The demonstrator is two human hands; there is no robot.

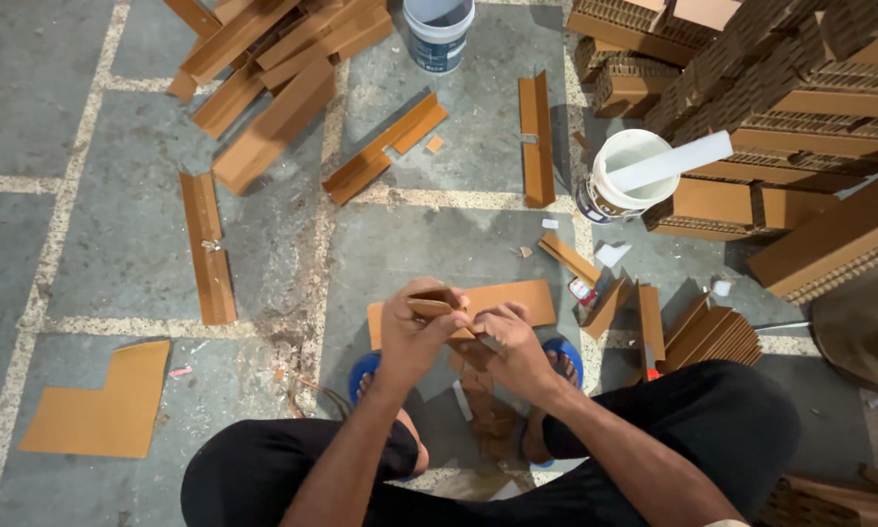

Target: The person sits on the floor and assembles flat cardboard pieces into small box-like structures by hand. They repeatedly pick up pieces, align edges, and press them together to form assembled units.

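My left hand [412, 327] grips a small brown cardboard piece [437, 303], holding it up in front of me. My right hand [509, 344] meets it from the right, its fingers closed on the same piece and on something thin and dark whose kind I cannot tell. Both hands hover above a flat brown cardboard sheet [517, 298] lying on the concrete floor. Below the hands are my feet in blue sandals [363, 371] and small cardboard scraps [488, 415] between them. My knees in black trousers fill the bottom of the view.
A white bucket [622, 176] with a white stick stands to the right, a second bucket [439, 31] at the top. Stacks of honeycomb cardboard [780, 107] rise at right. Angled cardboard strips [535, 137] and an L-shaped sheet [102, 400] lie on the floor.
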